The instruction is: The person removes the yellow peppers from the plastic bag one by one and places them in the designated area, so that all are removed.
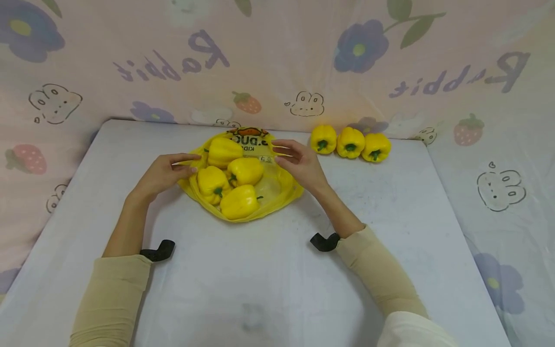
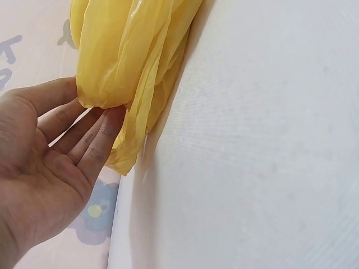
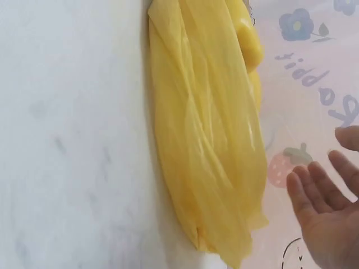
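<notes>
A yellow plastic bag (image 1: pixel 282 205), its mouth spread wide with printing on the far inner side, lies on the table. Several yellow bell peppers (image 1: pixel 240 201) with green stems sit inside it. My left hand (image 1: pixel 162 173) touches the bag's left edge with nearly straight fingers; the left wrist view shows the fingertips against the bag's folds (image 2: pixel 129 61). On the opposite side, my right hand (image 1: pixel 301 164) is held over the bag's right rim, fingers extended and holding nothing. In the right wrist view that hand (image 3: pixel 328 207) appears apart from the bag (image 3: pixel 207 129).
Three more yellow bell peppers (image 1: pixel 350 142) stand in a row at the table's back edge, right of the bag. A patterned cloth (image 1: pixel 277 62) hangs behind the white table (image 1: pixel 243 284). Black pieces (image 1: pixel 160 250) are attached at both wrists.
</notes>
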Demonstrator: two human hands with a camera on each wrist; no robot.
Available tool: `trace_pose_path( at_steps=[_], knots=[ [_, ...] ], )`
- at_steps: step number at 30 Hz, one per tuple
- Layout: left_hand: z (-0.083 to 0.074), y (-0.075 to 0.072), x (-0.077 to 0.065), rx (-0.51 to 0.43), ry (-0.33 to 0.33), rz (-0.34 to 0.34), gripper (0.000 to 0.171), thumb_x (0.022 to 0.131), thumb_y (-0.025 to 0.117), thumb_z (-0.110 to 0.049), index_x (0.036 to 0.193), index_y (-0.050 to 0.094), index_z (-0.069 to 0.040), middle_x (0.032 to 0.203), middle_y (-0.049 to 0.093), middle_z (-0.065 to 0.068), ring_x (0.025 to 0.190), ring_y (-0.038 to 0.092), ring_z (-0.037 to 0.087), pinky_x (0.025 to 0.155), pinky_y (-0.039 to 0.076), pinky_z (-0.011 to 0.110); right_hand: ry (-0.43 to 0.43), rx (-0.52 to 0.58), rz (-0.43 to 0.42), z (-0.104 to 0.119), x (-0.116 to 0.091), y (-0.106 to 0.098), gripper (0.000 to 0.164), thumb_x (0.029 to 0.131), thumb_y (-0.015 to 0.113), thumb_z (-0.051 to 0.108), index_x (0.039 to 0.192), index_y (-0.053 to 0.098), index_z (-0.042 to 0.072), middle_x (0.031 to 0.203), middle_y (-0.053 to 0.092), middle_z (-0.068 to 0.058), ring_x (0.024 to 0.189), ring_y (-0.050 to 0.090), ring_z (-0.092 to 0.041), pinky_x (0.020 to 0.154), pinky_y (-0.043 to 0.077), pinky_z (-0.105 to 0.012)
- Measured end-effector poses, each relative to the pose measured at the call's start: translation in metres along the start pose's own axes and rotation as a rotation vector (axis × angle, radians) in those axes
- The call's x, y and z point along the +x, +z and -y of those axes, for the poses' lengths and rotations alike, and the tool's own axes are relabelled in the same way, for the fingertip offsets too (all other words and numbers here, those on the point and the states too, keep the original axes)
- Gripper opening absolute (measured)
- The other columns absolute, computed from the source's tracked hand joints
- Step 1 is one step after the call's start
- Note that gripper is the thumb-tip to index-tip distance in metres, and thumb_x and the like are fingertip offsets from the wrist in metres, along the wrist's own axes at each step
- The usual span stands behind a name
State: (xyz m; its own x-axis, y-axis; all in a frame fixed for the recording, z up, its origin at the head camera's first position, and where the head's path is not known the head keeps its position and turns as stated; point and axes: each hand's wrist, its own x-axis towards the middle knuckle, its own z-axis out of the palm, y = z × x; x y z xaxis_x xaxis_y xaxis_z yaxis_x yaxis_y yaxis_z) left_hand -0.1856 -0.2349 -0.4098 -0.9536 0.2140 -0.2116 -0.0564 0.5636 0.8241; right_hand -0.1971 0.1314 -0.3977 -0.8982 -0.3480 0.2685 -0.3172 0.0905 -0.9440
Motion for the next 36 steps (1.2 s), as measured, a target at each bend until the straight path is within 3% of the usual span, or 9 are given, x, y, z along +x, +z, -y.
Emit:
trace_pose_path(
  at_steps=[6,14,20,27,36],
  knots=[
    [-0.001,0.004,0.004,-0.017,0.008,0.008,0.045,0.098,0.065,-0.03,0.139,0.059,-0.013,0.146,0.05,0.013,0.109,0.056,0.024,0.076,0.045,0.029,0.113,-0.061,0.006,-0.004,-0.002,0.009,0.039,0.094,0.069,0.01,0.131,0.06,0.003,0.133,0.059,-0.019,0.12,0.059,-0.034,0.094,0.051,-0.032],
    [-0.001,0.009,0.008,-0.01,0.004,0.03,0.046,0.097,0.066,-0.032,0.139,0.059,-0.014,0.147,0.049,0.013,0.123,0.054,0.031,0.087,0.045,0.037,0.206,-0.115,-0.059,-0.011,-0.006,0.029,0.041,0.093,0.071,0.015,0.131,0.06,0.002,0.132,0.061,-0.014,0.121,0.058,-0.031,0.096,0.05,-0.032],
    [0.002,0.003,0.001,0.002,-0.02,0.025,0.048,0.098,0.065,-0.033,0.14,0.057,-0.013,0.152,0.043,0.015,0.131,0.048,0.036,0.097,0.043,0.047,0.315,-0.199,-0.043,-0.011,-0.003,0.046,0.047,0.092,0.072,0.024,0.134,0.058,0.009,0.133,0.061,-0.008,0.12,0.06,-0.024,0.097,0.049,-0.032],
    [0.002,0.001,-0.002,0.002,-0.014,0.024,0.05,0.097,0.065,-0.037,0.14,0.057,-0.014,0.152,0.044,0.014,0.128,0.051,0.032,0.093,0.043,0.041,0.415,-0.33,-0.022,-0.005,0.0,0.06,0.052,0.091,0.073,0.034,0.137,0.056,0.017,0.138,0.058,-0.002,0.121,0.058,-0.021,0.098,0.049,-0.033],
    [0.0,0.001,0.0,0.013,-0.024,0.021,0.05,0.097,0.065,-0.038,0.141,0.057,-0.015,0.151,0.044,0.014,0.126,0.051,0.03,0.09,0.043,0.037,0.549,-0.457,0.015,0.003,0.005,0.072,0.081,0.085,0.072,0.056,0.149,0.043,0.016,0.147,0.051,-0.004,0.125,0.052,-0.02,0.104,0.043,-0.038]
  ],
)
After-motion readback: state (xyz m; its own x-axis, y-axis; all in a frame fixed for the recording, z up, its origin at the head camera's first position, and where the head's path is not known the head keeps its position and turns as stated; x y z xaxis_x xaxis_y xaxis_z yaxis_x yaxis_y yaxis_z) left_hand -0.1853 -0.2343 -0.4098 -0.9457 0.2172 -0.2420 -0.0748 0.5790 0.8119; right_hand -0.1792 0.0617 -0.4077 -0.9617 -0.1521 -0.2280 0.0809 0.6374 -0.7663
